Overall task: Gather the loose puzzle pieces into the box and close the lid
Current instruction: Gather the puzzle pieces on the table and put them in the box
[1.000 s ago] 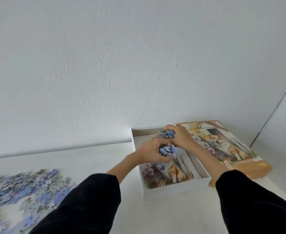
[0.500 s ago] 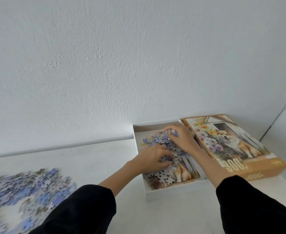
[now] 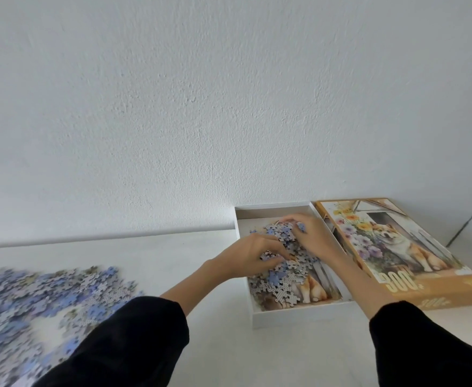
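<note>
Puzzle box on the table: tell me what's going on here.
A person's left hand and right hand are down on a heap of puzzle pieces inside the open white box. The dog-picture lid lies just right of it, off. Many loose pieces lie spread on the table at left.
</note>
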Demonstrator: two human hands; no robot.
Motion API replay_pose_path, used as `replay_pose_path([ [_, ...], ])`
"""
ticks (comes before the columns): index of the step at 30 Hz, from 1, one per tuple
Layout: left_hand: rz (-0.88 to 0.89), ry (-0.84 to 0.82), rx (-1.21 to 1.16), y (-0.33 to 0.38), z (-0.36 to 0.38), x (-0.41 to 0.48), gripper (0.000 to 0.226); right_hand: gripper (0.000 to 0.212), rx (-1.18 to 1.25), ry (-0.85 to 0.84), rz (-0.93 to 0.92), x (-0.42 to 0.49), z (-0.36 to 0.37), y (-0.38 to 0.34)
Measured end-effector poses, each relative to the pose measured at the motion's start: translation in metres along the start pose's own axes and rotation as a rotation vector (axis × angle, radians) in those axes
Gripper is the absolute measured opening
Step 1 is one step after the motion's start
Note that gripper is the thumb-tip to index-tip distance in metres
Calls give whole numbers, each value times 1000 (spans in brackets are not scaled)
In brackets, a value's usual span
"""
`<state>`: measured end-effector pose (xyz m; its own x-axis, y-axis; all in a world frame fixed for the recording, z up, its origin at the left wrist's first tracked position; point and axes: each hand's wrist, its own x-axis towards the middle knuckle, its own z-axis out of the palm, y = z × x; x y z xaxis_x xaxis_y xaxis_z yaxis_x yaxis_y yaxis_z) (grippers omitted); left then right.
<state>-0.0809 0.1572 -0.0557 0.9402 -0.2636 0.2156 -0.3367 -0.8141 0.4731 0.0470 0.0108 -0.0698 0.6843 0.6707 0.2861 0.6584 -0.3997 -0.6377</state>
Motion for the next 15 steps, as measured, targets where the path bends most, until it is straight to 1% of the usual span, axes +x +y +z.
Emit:
replay_pose_path([
  [2,16,27,-20,0,-7,-7,20,30,20,42,2,1,1,-5],
  [4,10,59,-48,0,-15,-15,19,30,28,50,-5,0,4,-12],
  [9,-43,149,-71,-7,-38,-54,18,29,65,-1,-72,0,21,-47],
  [15,-154,243,0,-29,-84,-134,18,30,66,-43,-206,0,71,-119],
])
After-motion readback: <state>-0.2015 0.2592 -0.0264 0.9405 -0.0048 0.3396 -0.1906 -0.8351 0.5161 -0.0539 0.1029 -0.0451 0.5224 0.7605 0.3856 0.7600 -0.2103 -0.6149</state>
